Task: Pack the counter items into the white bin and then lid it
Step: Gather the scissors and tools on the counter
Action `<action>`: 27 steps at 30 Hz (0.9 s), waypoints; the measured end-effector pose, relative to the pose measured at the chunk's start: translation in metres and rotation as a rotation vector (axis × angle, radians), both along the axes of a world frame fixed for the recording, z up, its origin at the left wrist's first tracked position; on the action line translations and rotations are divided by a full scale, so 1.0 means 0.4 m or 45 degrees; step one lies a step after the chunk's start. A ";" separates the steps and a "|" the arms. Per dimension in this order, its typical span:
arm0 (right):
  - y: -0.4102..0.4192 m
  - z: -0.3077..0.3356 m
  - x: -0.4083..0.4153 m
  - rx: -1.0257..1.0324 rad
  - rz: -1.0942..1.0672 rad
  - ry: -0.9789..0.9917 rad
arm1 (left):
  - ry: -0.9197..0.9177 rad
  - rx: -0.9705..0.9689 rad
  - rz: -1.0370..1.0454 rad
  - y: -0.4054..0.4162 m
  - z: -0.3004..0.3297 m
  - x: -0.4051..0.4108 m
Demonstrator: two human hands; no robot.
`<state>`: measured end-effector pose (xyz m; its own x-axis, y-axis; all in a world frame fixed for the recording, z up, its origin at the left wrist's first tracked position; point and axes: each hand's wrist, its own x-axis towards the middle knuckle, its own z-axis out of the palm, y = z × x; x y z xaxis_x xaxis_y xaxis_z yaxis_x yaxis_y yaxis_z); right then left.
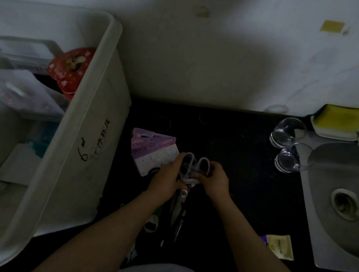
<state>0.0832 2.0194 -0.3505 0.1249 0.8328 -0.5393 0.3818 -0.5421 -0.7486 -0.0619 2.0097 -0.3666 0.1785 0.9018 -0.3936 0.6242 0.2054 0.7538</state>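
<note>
Head view, looking straight down: both hands meet over the middle of the black table (230, 143), and between them is a pair of scissors (195, 165) with pale looped handles, held up off the surface. The left hand (167, 178) curls its fingers around the near loop and the right hand (215, 180) pinches the other loop from the right side; the dim light blurs the blades, so how far they are spread I cannot tell. Just left of the hands a fan of purple-and-white cards (152, 149) lies flat on the table, its near corner tucked under the left hand. Below the hands more small dark tools lie on the table, too murky to name. Further left stands the white bin (88, 123), lid off, handwriting on its side, with a red patterned tin (70, 67) and clear plastic pieces already inside. Out to the right, two clear glasses (287, 146) stand side by side beside the steel sink (348, 205), a yellow sponge (340, 120) rests behind it, and a small yellowish packet (279, 245) lies near the sink's front corner.
</note>
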 end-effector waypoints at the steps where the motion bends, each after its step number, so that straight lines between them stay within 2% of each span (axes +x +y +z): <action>1: 0.010 0.001 0.006 0.007 -0.042 0.016 | -0.036 -0.002 0.027 0.017 0.003 0.004; 3: 0.030 0.004 0.015 0.000 -0.123 0.083 | -0.038 -0.004 0.038 0.043 0.006 0.010; 8: 0.052 0.003 0.033 -0.189 -0.239 0.249 | 0.322 0.062 -0.045 0.063 0.013 0.008; 13: 0.037 -0.005 0.063 -0.304 -0.309 0.354 | 0.306 0.055 0.029 0.053 0.020 -0.017; 15: 0.028 -0.005 0.072 -0.286 -0.241 0.250 | 0.296 0.053 0.059 0.051 0.026 -0.024; 18: 0.022 0.004 0.087 -0.199 -0.032 -0.095 | 0.307 0.001 0.046 0.048 0.037 -0.027; 22: 0.022 0.030 0.098 -0.028 0.133 -0.350 | 0.151 -0.036 0.203 0.050 0.072 -0.013; 25: 0.025 0.063 0.102 0.135 0.158 -0.341 | -0.002 -0.022 0.387 0.072 0.105 0.000; 27: 0.027 0.097 0.097 0.168 0.272 -0.306 | -0.083 -0.023 0.494 0.090 0.132 0.005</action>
